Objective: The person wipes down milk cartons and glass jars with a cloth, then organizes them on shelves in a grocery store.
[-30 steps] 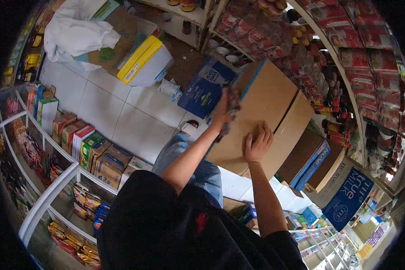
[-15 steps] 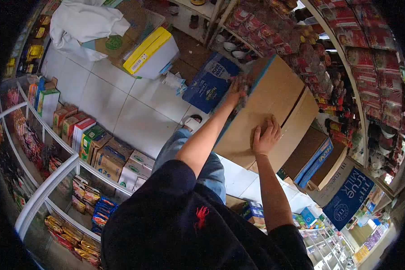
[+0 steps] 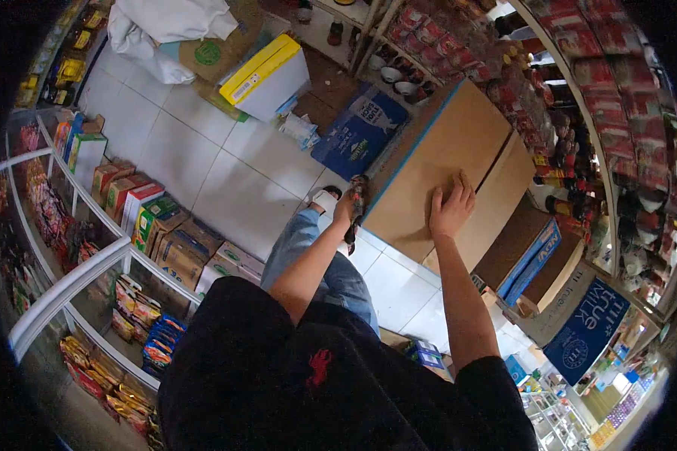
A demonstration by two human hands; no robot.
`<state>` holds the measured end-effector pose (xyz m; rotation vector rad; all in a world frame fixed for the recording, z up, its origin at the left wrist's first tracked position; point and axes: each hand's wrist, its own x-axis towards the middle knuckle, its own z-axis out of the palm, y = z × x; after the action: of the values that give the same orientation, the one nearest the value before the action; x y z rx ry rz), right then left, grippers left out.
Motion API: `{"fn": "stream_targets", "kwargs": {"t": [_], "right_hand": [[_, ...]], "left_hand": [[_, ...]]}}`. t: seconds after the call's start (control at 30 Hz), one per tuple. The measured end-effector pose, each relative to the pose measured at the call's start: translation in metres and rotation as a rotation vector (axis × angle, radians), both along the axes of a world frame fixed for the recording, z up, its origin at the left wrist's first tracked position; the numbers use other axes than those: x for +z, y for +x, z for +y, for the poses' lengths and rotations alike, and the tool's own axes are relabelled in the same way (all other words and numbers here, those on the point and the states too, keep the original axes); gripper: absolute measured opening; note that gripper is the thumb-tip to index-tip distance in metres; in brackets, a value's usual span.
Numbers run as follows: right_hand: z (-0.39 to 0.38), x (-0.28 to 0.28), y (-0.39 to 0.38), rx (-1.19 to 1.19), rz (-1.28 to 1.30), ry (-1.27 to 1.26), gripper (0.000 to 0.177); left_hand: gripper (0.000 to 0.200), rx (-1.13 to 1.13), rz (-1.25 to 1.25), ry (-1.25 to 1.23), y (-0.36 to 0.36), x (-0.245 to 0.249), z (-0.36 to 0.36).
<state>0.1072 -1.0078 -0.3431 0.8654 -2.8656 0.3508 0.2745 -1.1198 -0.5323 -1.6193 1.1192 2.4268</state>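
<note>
My left hand point(image 3: 344, 210) is closed around a dark, narrow object point(image 3: 358, 197) whose kind I cannot make out. It is beside the near left edge of a large brown cardboard box point(image 3: 421, 203). A blue strip runs along that edge of the box. On the box's upper face lies my right hand point(image 3: 451, 210), fingers outstretched and pressed to the cardboard, close to a dark seam line.
A blue carton point(image 3: 359, 131) and a white box with yellow edge point(image 3: 267, 79) stand beyond. Packed shelves point(image 3: 609, 113) rise on the right. Open cartons point(image 3: 523, 255) sit beside the large box. A glass display case point(image 3: 75, 293) and a row of boxes point(image 3: 177, 259) line the left.
My left hand has moved down along the box's edge toward my body, with the dark object in it. My right hand remains on the cardboard. The view has shifted slightly.
</note>
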Motion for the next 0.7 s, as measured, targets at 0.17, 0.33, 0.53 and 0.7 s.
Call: {"fn": "stream_targets", "kwargs": {"t": [0.17,0.33,0.53,0.7], "right_hand": [[0.003,0.002,0.006,0.015,0.037,-0.051,0.041],[0.001,0.009,0.006,0.02,0.089,-0.064,0.038],[-0.002,0.058,0.014,0.228,0.07,0.05,0.035],[0.032,0.094,0.06,0.573,-0.066,0.125,0.038]], "left_hand": [[0.02,-0.163,0.005,-0.359,0.017,0.065,-0.007],[0.041,-0.137,0.324,-0.05,0.042,0.168,-0.026],[0.049,-0.129,0.761,0.515,0.069,0.304,-0.029],[0.046,-0.162,0.727,0.509,0.122,0.348,-0.018]]}}
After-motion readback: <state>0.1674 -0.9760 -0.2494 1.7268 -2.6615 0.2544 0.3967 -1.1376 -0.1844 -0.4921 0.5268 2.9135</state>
